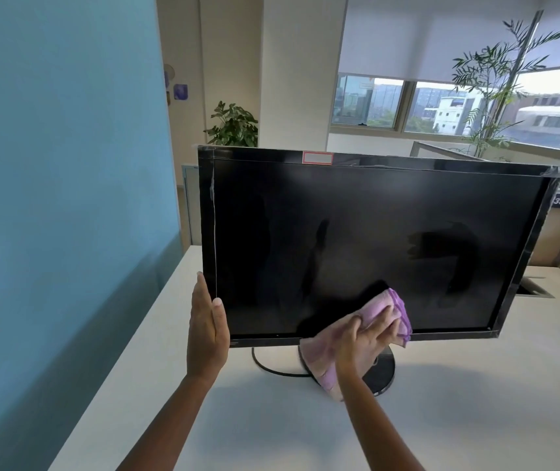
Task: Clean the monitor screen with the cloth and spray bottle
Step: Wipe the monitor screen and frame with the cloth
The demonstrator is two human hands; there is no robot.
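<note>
A black monitor (pixel 373 239) stands on a round base on the white desk, its dark screen streaked with darker wiped patches. My left hand (pixel 208 329) grips the monitor's lower left edge, thumb on the front bezel. My right hand (pixel 365 338) presses a pink and purple cloth (pixel 396 309) against the bottom middle of the screen; the cloth's loose end hangs down over the stand. No spray bottle is in view.
The white desk (pixel 458 402) runs under the monitor, with a black cable (pixel 265 365) curling by the round base (pixel 382 372). A blue partition (pixel 61 164) lines the left side. A cable cut-out (pixel 535 287) sits at the right. Plants and windows are behind.
</note>
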